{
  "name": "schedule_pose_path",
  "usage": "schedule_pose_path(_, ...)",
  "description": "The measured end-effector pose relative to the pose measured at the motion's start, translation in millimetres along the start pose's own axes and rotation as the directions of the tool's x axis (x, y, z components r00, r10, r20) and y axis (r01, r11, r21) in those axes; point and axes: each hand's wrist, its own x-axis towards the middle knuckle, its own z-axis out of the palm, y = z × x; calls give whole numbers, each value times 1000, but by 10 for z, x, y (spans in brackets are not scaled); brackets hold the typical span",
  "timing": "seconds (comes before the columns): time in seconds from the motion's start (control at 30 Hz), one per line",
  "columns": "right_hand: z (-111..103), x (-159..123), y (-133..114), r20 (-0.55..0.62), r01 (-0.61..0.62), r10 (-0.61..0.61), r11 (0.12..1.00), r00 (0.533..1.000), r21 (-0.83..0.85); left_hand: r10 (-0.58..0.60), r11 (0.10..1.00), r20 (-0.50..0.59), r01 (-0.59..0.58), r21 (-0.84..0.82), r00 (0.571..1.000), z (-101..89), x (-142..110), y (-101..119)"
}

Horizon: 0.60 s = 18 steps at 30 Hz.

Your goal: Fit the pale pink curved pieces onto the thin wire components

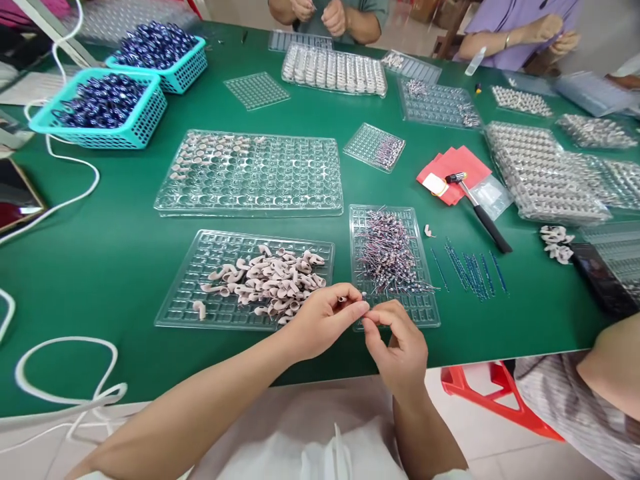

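My left hand (327, 319) and my right hand (400, 343) meet fingertip to fingertip over the near edge of a clear tray, both closed in a pinch. Something tiny sits between the fingertips, too small and covered to name. That tray (425, 313) carries a heap of small parts with thin wire leads (387, 250). Left of it, beside my left wrist, another clear tray (180, 300) bears a pile of beige, hollow, curved shells (275, 280). One shell (199, 309) lies apart on this tray's left side, and a single shell (429, 231) rests right of the wire-lead parts.
Behind stands a large clear tray (295, 180), partly filled. A hammer (483, 217) lies over red packets (460, 167), near thin blue sticks (475, 277). Turquoise baskets (117, 138) hold glossy dark-blue pieces. White cable (90, 187) runs along the left. Other people sit opposite and at right.
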Motion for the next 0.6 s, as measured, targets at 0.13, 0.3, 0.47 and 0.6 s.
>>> schedule_pose_path(0.13,-133,57,40,46,104,-104,995,994,0,-147,989,259,150,5,955,-165,18,73)
schedule_pose_path(0.3,-257,151,57,317,196,-216,976,924,92,-194,966,537,255,-40,821,-298,18,98)
schedule_pose_path(0.47,-250,132,79,298,182,-216,974,930,138,-245,959,532,283,11,810,-316,30,114)
schedule_pose_path(0.6,-236,88,103,273,186,-206,978,940,99,-255,967,410,229,112,876,-361,12,187)
